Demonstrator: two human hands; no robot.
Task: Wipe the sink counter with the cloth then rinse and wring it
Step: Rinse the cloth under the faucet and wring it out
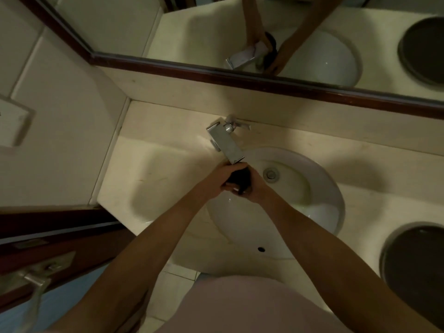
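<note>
Dark cloth (237,180) bunched at frame centre, clamped between left hand (222,180) and right hand (258,188), both closed on it, directly under faucet spout (227,145) over sink basin (319,188) (water flow not discernible); likely rinse-to-wring step, spout crowding upper side.
</note>
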